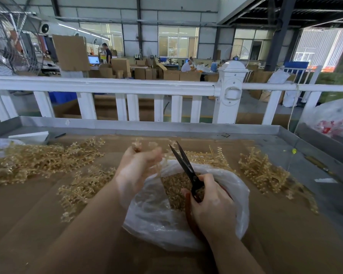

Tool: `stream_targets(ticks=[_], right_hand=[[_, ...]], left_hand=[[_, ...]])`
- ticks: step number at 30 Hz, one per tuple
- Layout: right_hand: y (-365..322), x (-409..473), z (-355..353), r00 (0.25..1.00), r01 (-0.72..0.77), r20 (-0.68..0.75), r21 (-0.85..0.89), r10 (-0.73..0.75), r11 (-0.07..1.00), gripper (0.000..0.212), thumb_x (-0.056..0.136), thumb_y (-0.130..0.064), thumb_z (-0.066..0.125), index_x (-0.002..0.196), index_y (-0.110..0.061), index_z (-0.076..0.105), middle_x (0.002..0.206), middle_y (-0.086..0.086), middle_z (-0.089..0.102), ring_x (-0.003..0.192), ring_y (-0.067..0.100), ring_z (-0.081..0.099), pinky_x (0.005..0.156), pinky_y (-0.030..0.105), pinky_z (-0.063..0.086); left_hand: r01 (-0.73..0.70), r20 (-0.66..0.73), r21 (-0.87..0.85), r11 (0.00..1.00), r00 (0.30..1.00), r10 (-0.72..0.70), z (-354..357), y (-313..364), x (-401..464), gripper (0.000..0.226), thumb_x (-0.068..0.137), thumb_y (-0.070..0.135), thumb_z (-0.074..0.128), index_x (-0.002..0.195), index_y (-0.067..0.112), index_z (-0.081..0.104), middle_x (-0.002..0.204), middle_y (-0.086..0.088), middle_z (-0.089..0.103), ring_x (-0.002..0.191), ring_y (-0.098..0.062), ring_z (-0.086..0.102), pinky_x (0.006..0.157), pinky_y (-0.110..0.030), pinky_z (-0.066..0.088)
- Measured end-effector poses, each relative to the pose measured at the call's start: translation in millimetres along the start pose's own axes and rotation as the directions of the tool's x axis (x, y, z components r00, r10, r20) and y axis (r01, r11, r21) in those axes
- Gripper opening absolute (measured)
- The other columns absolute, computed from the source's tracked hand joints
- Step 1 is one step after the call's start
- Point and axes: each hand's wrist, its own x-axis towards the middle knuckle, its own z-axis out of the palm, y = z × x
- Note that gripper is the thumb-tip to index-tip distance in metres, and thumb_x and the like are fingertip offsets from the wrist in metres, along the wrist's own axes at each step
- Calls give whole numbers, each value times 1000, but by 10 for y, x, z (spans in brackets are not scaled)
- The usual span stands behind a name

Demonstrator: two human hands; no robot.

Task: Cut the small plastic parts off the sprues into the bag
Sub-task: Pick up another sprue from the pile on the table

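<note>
L hand point(136, 167): fingers curled, pinching sprue point(145, 145), blurred, above bag point(234, 186) far-left rim | R hand point(210, 202): gripping scissors point(186, 165) over bag, blades part-open | cut parts point(174, 184) inside bag

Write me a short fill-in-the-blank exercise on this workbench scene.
1. The right hand grips a pair of ____.
2. The cut parts lie inside a clear plastic ____.
3. The left hand holds a ____ over the bag.
4. Beyond the table stands a ____ railing.

Missing words: scissors; bag; sprue; white
</note>
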Motion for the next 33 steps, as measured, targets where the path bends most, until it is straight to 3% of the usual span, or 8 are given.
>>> stream_targets(ticks=[3, 6, 9, 11, 17, 21, 27, 33], right_hand=[[5, -7, -1, 1000, -4, 15, -8, 4, 1000, 33, 72, -29, 81, 92, -14, 59, 72, -6, 63, 63, 12, 61, 54, 17, 40], [2, -8, -9, 1000, -3, 23, -13, 3, 1000, 34, 71, -28, 82, 93, -14, 59, 73, -6, 64, 65, 12, 62, 55, 17, 41], [-1, -9, -12, 1000, -3, 25, -10, 3, 1000, 34, 72, -29, 81, 93, -15, 59, 74, -7, 64, 66, 10, 62, 57, 15, 40], [0, -13, -14, 1000, -5, 27, -1, 5, 1000, 34, 72, -28, 82, 94, -15, 59, 75, -7, 64, 66, 10, 62, 57, 14, 40], [-7, -12, -19, 999, -29, 21, 6, 29, 1000, 34, 73, -33, 81, 93, -18, 58, 74, -9, 63, 65, 4, 58, 58, 8, 37], [-4, -22, -24, 999, -41, 15, 41, 40, 998, 33, 73, -33, 81, 93, -19, 58, 75, -10, 63, 68, -6, 44, 64, -5, 32], [-21, -25, -37, 999, -38, 6, 47, 38, 998, 33, 71, -30, 83, 91, -19, 59, 73, -11, 63, 66, -7, 39, 64, -9, 28], [-13, -25, -51, 1000, -16, 8, 38, 16, 999, 35, 68, -24, 84, 91, -19, 58, 72, -10, 63, 65, 2, 57, 65, 6, 36]], left_hand=[[42, -40, -35, 999, 998, -43, 1, -202, -71, 64, 54, 6, 78, 108, 3, 45, 84, -16, 73, 72, -24, 70, 64, -33, 56], [54, -129, -128, 990, 989, -71, 40, -368, -76, 66, 65, -7, 77, 120, 1, 41, 83, -18, 65, 50, -16, 61, 40, -23, 46], [76, -145, -107, 991, 985, -91, 48, -490, -51, 78, 63, -7, 78, 129, -2, 37, 90, -20, 60, 57, -18, 55, 37, -20, 42], [69, -151, -85, 994, 985, -81, 60, -510, -61, 67, 60, -6, 79, 117, 3, 46, 90, -19, 61, 58, -17, 56, 36, -18, 42], [5, -87, 17, 1000, 996, -4, 78, -513, -79, 12, 79, 7, 73, 87, 5, 64, 46, 9, 59, 38, 0, 51, 39, -13, 39], [-36, -143, 72, 997, 989, 46, 76, -506, -50, 11, 85, 18, 70, 80, 11, 65, 56, 5, 61, 47, -5, 55, 52, -20, 43], [199, 48, -290, 936, 980, -194, 70, -419, -87, 14, 77, 11, 70, 86, 6, 60, 76, -9, 70, 57, -12, 67, 50, -21, 55], [279, 59, -407, 870, 958, -279, 60, -479, -84, 33, 74, -14, 65, 97, 7, 52, 94, -20, 69, 65, -20, 72, 49, -21, 55]])
